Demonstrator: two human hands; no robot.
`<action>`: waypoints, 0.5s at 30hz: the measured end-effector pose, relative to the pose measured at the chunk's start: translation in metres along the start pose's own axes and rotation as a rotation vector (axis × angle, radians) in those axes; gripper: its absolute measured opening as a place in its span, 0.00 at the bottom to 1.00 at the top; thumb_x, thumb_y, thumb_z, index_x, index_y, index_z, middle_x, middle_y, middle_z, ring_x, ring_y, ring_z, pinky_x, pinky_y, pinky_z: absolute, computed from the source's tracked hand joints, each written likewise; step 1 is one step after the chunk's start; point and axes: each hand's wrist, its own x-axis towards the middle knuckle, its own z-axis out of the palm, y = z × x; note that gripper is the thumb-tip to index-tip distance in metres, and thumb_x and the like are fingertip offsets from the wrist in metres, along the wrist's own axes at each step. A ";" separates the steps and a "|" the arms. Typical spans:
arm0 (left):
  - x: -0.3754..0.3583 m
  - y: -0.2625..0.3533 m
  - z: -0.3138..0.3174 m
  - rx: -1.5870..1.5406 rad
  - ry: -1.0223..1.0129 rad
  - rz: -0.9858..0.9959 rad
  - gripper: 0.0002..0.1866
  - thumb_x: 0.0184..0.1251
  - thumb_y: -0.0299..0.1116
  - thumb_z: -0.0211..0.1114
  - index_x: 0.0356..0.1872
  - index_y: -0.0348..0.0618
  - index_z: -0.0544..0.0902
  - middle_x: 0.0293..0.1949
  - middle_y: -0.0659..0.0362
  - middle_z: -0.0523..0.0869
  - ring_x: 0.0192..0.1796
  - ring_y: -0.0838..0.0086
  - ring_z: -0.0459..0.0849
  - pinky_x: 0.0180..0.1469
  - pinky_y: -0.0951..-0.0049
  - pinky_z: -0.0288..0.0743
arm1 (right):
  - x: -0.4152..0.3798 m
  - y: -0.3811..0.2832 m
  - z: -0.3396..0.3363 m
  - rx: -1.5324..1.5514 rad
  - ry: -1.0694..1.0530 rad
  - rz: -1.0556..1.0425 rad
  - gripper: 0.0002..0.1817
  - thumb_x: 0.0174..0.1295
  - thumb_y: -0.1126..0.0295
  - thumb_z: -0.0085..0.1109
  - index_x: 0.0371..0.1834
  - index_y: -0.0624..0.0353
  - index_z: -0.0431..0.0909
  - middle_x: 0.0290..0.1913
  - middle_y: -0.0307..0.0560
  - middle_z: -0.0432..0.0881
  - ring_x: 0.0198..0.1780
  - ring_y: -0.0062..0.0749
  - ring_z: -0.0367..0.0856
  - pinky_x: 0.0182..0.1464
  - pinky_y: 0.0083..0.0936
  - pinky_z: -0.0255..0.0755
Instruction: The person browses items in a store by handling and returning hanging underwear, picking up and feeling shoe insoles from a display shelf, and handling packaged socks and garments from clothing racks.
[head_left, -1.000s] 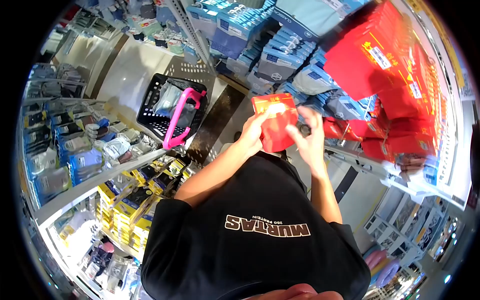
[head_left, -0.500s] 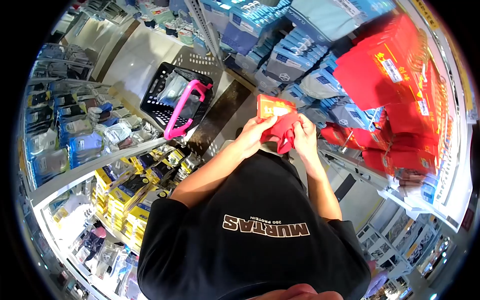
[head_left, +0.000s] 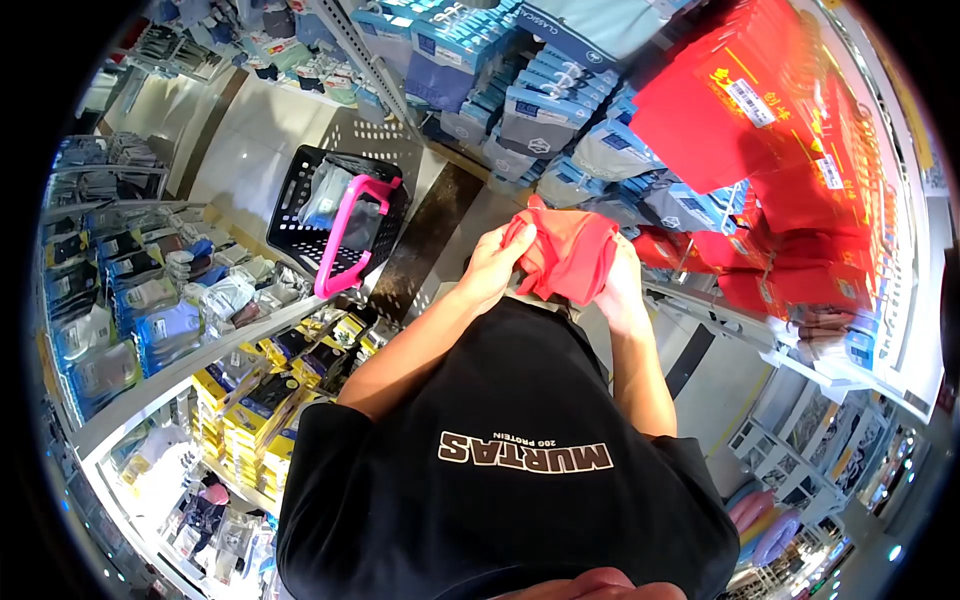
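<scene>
A crumpled red cloth (head_left: 567, 252) hangs between my two hands, in front of the black shirt. My left hand (head_left: 493, 266) grips its left side, with the thumb on top of the fabric. At the right edge of the cloth, my right hand (head_left: 622, 285) is closed on it, its fingers partly hidden by the folds. A small red piece sticks up above the cloth; whether it belongs to the packaging I cannot tell.
A black basket (head_left: 290, 215) with a pink handle (head_left: 345, 237) stands on the floor at the left, holding packets. Red packages (head_left: 715, 125) and blue packages (head_left: 540, 118) hang at the upper right. Yellow packages (head_left: 240, 425) fill a left shelf.
The red cloth has spread wider between my hands, and the orange-red packaging seen above it is now mostly out of sight. My hands are slightly farther apart. The view has shifted a little.
</scene>
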 end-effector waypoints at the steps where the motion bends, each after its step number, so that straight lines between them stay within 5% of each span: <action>1: 0.002 -0.004 -0.004 -0.027 -0.007 -0.020 0.15 0.78 0.40 0.58 0.52 0.38 0.80 0.42 0.65 0.84 0.42 0.84 0.80 0.50 0.78 0.73 | 0.001 0.002 -0.002 -0.030 0.000 -0.031 0.11 0.75 0.69 0.49 0.47 0.64 0.80 0.42 0.45 0.86 0.39 0.25 0.85 0.44 0.23 0.79; 2: 0.007 -0.014 -0.015 0.033 -0.036 -0.063 0.17 0.78 0.41 0.58 0.57 0.38 0.78 0.47 0.63 0.84 0.48 0.81 0.80 0.57 0.75 0.72 | 0.004 0.007 -0.005 -0.058 -0.001 -0.061 0.12 0.76 0.69 0.49 0.46 0.65 0.80 0.41 0.44 0.86 0.38 0.24 0.84 0.44 0.22 0.79; 7: -0.013 0.006 0.013 0.086 -0.080 -0.054 0.28 0.74 0.40 0.63 0.69 0.39 0.67 0.61 0.59 0.76 0.62 0.77 0.74 0.65 0.72 0.69 | 0.003 0.021 0.001 -0.486 -0.063 -0.262 0.12 0.73 0.74 0.48 0.45 0.67 0.82 0.38 0.41 0.86 0.37 0.17 0.80 0.43 0.19 0.75; 9: -0.012 0.002 0.017 0.199 -0.095 0.098 0.22 0.74 0.34 0.62 0.63 0.36 0.72 0.56 0.58 0.80 0.57 0.78 0.78 0.61 0.72 0.72 | 0.008 0.028 -0.002 -0.478 -0.089 -0.244 0.13 0.71 0.76 0.48 0.47 0.67 0.83 0.39 0.41 0.86 0.39 0.17 0.80 0.44 0.18 0.74; 15: -0.002 -0.013 -0.008 0.071 -0.023 0.087 0.14 0.77 0.28 0.53 0.56 0.32 0.78 0.47 0.60 0.84 0.46 0.81 0.81 0.52 0.78 0.75 | 0.008 0.022 0.001 -0.296 -0.181 -0.180 0.14 0.73 0.76 0.46 0.54 0.68 0.79 0.48 0.46 0.85 0.48 0.24 0.82 0.52 0.22 0.75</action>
